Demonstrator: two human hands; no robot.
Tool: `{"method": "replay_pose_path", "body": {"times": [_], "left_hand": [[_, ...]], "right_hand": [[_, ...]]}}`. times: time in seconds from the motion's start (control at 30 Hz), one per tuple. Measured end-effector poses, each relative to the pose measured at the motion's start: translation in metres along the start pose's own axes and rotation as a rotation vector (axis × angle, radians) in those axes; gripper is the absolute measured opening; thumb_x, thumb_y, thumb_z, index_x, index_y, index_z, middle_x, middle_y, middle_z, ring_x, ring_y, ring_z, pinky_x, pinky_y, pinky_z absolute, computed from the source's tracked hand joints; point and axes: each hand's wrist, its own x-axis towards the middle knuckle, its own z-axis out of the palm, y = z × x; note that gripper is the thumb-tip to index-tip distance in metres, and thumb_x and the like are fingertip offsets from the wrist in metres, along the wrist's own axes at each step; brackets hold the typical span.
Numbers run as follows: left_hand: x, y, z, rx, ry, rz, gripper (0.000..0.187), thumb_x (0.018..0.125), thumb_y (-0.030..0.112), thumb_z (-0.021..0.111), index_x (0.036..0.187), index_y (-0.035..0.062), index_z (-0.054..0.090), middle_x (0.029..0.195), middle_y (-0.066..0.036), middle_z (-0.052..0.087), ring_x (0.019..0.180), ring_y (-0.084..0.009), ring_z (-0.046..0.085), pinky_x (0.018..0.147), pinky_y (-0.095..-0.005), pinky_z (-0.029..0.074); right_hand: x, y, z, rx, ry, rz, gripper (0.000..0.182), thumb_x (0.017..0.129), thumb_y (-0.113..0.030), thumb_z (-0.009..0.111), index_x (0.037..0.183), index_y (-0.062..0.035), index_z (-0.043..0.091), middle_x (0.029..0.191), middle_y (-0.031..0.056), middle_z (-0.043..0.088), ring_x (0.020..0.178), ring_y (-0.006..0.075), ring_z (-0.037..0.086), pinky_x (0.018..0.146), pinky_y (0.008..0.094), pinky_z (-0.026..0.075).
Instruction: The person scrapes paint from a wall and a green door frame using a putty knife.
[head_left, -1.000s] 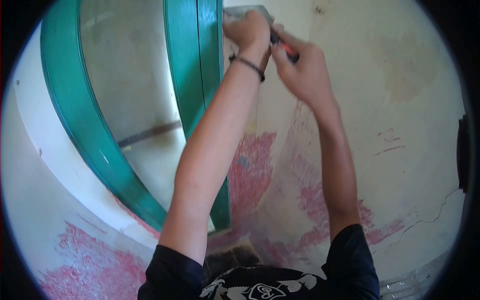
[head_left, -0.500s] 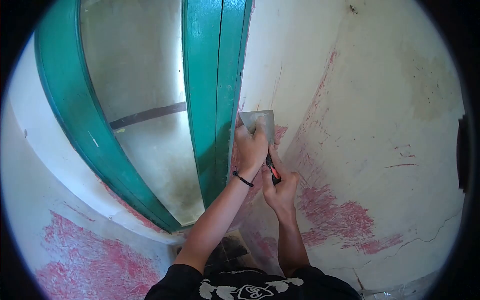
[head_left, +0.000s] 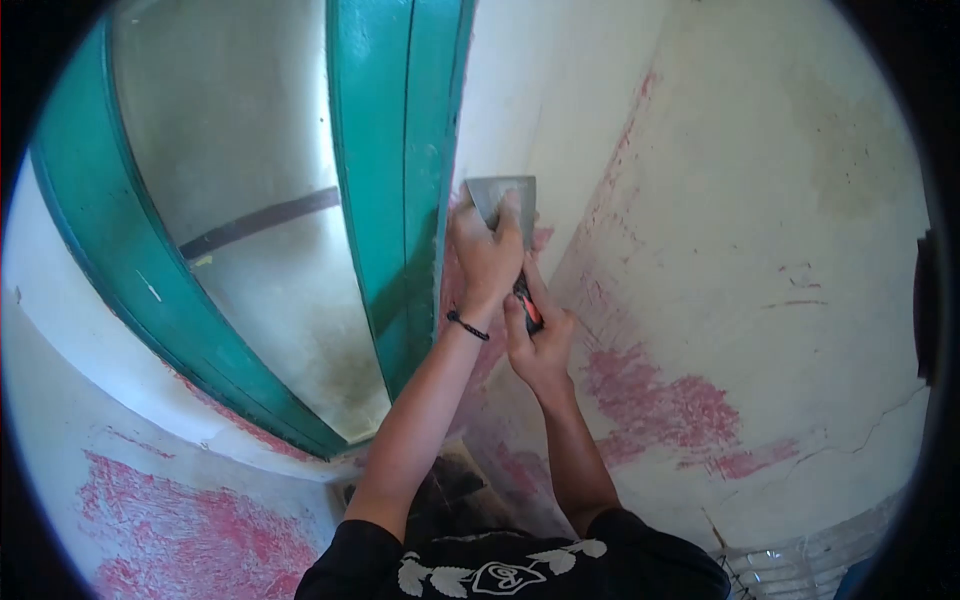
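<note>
A putty knife point(head_left: 525, 212) with a wide grey metal blade and a black and red handle lies against the narrow strip of wall beside the green frame. My right hand point(head_left: 543, 345) is closed around its handle, thumb and forefinger lying along it. My left hand point(head_left: 485, 258) presses on the blade from above, thumb on the metal face and the other fingers mostly hidden at the blade's left side. Red, scraped patches point(head_left: 543, 238) show on the wall around the blade. The blade's front edge points up the wall.
Close on the left runs the green frame point(head_left: 385, 210) with a pale panel point(head_left: 330, 300) crossed by a dark strip. More red patches mark the right wall point(head_left: 690, 405) and the lower left wall point(head_left: 200, 520). Dark tiles point(head_left: 455, 490) show below my arms; clear ribbed material point(head_left: 800, 565) sits lower right.
Both hands and the putty knife have moved a little up the wall, over thin red streaks seen above the blade before. The view has shifted somewhat, so the frame appears further left.
</note>
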Motion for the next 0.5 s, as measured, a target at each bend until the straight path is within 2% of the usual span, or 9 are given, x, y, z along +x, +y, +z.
{"method": "replay_pose_path", "body": {"times": [0.03,0.13,0.17,0.27,0.37,0.5], "left_hand": [[-0.001,0.015,0.002,-0.089,-0.021,-0.102,0.017,0.098,0.011,0.056,0.097,-0.0066,0.059,0.071,-0.014,0.068,0.049,-0.0187,0.066,0.041,-0.0291,0.052],[0.012,0.027,0.016,-0.144,0.004,-0.139,0.018,0.098,0.011,0.055,0.098,-0.0064,0.058,0.071,-0.015,0.068,0.048,-0.0188,0.066,0.038,-0.0291,0.051],[0.018,0.034,0.018,-0.148,-0.069,-0.241,0.021,0.099,0.011,0.054,0.102,-0.0088,0.059,0.081,-0.018,0.070,0.055,-0.0215,0.068,0.041,-0.0308,0.053],[0.021,0.040,0.029,-0.231,-0.015,-0.236,0.021,0.099,0.011,0.052,0.101,-0.0097,0.059,0.079,-0.020,0.069,0.048,-0.0224,0.065,0.037,-0.0313,0.051],[0.016,0.037,0.023,-0.233,-0.017,-0.225,0.020,0.099,0.011,0.054,0.098,-0.0081,0.057,0.071,-0.016,0.068,0.046,-0.0202,0.065,0.036,-0.0296,0.051],[0.036,0.044,0.033,-0.208,-0.075,-0.237,0.018,0.100,0.010,0.052,0.101,-0.0075,0.057,0.071,-0.016,0.068,0.046,-0.0209,0.065,0.036,-0.0301,0.051]], "right_hand": [[0.002,-0.006,-0.006,-0.028,-0.014,0.013,0.050,0.088,-0.002,0.062,0.138,0.0021,0.057,0.061,0.0139,0.055,0.056,0.0050,0.051,0.054,0.0267,0.046],[0.023,-0.023,-0.017,-0.068,-0.022,0.050,0.049,0.088,-0.002,0.062,0.137,0.0020,0.058,0.060,0.0140,0.054,0.055,0.0049,0.050,0.053,0.0270,0.045],[0.030,-0.027,-0.021,-0.079,-0.021,0.063,0.049,0.088,-0.002,0.062,0.137,0.0019,0.058,0.059,0.0139,0.054,0.055,0.0049,0.050,0.053,0.0270,0.045],[0.040,-0.033,-0.030,-0.080,-0.017,0.041,0.048,0.088,-0.002,0.062,0.136,0.0017,0.059,0.057,0.0149,0.053,0.054,0.0048,0.049,0.052,0.0269,0.044],[0.028,-0.033,-0.025,-0.144,-0.019,0.004,0.048,0.088,-0.002,0.061,0.136,0.0018,0.059,0.057,0.0162,0.054,0.051,0.0065,0.051,0.051,0.0281,0.044],[0.050,-0.044,-0.030,-0.158,-0.029,0.062,0.049,0.087,-0.002,0.061,0.136,0.0023,0.059,0.059,0.0191,0.058,0.048,0.0110,0.055,0.051,0.0306,0.046]]}}
